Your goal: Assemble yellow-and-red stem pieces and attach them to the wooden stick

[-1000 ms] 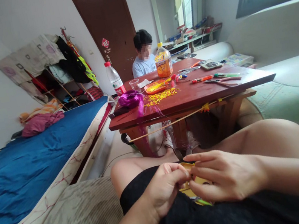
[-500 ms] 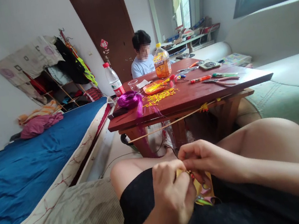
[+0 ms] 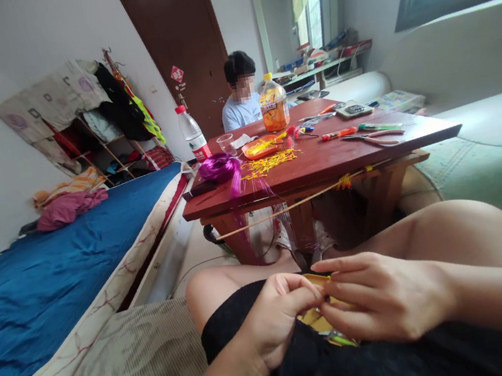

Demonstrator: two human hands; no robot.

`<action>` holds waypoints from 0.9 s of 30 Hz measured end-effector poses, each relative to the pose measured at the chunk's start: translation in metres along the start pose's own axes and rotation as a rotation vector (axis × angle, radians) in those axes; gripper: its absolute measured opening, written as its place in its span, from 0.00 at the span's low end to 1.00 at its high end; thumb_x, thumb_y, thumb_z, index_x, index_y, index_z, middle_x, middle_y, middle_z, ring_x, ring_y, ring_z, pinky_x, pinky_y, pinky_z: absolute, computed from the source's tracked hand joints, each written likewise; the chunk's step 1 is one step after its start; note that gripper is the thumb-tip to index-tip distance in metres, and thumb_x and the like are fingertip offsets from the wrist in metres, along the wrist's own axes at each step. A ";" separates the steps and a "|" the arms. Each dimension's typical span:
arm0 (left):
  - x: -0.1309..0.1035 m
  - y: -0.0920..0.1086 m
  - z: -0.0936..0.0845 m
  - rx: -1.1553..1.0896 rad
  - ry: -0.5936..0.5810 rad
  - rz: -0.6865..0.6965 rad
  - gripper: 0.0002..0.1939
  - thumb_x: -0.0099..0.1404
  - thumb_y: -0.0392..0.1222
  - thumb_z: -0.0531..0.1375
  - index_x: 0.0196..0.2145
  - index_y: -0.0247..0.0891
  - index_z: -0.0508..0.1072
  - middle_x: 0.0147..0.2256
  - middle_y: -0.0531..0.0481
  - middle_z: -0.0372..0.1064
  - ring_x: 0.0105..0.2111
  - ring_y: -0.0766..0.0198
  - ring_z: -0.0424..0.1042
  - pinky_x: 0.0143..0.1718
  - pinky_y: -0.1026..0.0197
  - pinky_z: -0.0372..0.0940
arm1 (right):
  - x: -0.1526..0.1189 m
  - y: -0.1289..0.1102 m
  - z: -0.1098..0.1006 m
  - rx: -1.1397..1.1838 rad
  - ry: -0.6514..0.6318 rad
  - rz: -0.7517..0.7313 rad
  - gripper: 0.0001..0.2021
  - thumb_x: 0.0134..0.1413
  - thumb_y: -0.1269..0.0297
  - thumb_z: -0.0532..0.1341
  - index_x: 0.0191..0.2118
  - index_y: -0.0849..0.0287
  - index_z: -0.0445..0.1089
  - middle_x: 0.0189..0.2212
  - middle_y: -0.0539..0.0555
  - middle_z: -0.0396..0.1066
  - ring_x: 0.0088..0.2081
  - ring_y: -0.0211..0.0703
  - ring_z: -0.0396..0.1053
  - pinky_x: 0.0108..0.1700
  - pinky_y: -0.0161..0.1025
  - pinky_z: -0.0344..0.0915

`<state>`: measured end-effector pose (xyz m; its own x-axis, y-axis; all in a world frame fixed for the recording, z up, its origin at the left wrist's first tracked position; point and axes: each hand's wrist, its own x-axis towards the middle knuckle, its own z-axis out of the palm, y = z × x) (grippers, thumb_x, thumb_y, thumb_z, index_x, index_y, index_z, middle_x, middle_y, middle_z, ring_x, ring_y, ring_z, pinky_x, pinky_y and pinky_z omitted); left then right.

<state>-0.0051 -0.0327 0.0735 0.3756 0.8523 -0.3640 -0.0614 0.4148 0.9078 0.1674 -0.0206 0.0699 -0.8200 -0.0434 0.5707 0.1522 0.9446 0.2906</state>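
Above my lap, my two hands meet at the fingertips. My left hand is closed in a pinch; whatever lies between its fingertips is too small to name. My right hand comes in from the right, its fingers bent around a tiny dark speck beside the left fingertips, with the top finger held straighter. Under both hands a yellow tray-like thing rests on my dark clothing, partly hidden by the fingers. A small green-handled tool shows below the right fingers.
On the red table lie purple thread, yellow stems, an orange dish, pliers and bottles. A thin stick crosses its front edge. Behind it sits a person. A blue bed stands left.
My left hand has turned and drawn slightly back from over the tray. My right hand has moved lower, its fingers now straighter and covering more of the green-handled tool.
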 end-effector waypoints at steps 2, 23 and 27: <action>0.001 -0.003 -0.001 -0.083 -0.018 -0.036 0.04 0.41 0.33 0.60 0.13 0.33 0.67 0.13 0.57 0.57 0.18 0.73 0.52 0.22 0.68 0.48 | 0.000 -0.001 0.002 -0.007 0.007 0.021 0.11 0.57 0.75 0.49 0.33 0.65 0.69 0.18 0.51 0.67 0.20 0.38 0.64 0.43 0.42 0.68; -0.002 -0.012 0.007 0.083 0.048 0.176 0.03 0.47 0.35 0.60 0.18 0.33 0.70 0.20 0.53 0.62 0.23 0.68 0.58 0.27 0.65 0.53 | 0.001 -0.003 0.007 0.424 -0.039 0.443 0.15 0.61 0.71 0.44 0.30 0.63 0.65 0.20 0.53 0.67 0.22 0.38 0.65 0.30 0.37 0.66; -0.008 -0.014 0.009 0.639 0.268 0.689 0.07 0.54 0.31 0.56 0.21 0.35 0.69 0.30 0.48 0.64 0.32 0.63 0.64 0.34 0.62 0.58 | 0.008 -0.005 0.013 1.071 0.038 1.143 0.12 0.57 0.57 0.51 0.27 0.58 0.59 0.15 0.45 0.62 0.16 0.32 0.60 0.18 0.29 0.59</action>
<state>0.0009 -0.0484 0.0655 0.2183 0.9203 0.3246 0.3540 -0.3846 0.8525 0.1528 -0.0212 0.0634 -0.5321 0.8379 0.1218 0.1983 0.2632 -0.9442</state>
